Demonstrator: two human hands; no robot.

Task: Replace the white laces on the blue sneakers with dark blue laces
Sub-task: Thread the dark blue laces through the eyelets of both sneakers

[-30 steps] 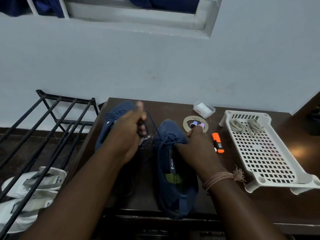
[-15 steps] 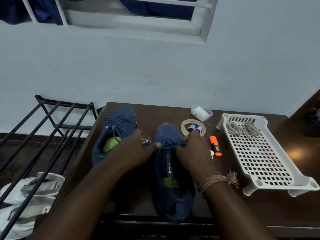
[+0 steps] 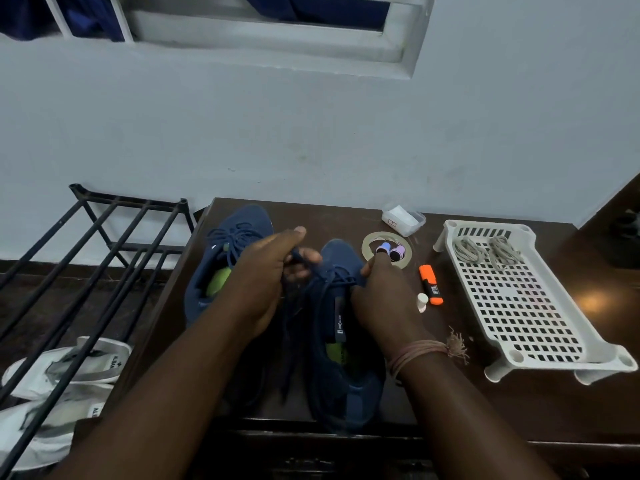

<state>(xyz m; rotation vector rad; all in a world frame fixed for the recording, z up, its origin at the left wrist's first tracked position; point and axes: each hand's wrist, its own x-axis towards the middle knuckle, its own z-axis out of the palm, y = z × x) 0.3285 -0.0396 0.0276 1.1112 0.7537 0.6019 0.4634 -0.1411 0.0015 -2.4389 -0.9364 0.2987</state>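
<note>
Your left hand (image 3: 258,282) pinches dark blue lace (image 3: 313,271) taut for threading; right hand (image 3: 382,299) grips right sneaker (image 3: 341,344), steadying it near worktop (image 3: 450,403) front edge.

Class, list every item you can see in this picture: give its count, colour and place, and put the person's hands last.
blue knit sneakers: 2, dark blue, side by side on the table's left half
dark blue lace: 1, threaded in the nearer sneaker, one end pulled up
brown wooden table: 1, against the wall
white perforated plastic tray: 1, table's right side
pale used laces: 2 bundles, greyish white, tray's far end
orange highlighter: 1, left of the tray
small white cap: 1, beside the highlighter
tape ring: 1, tan, behind the nearer sneaker
clear plastic box: 1, table's far edge
black metal rack: 1, left of the table
white sneakers: 2, under the rack
left hand: pinches the lace
right hand: holds the nearer sneaker
</note>
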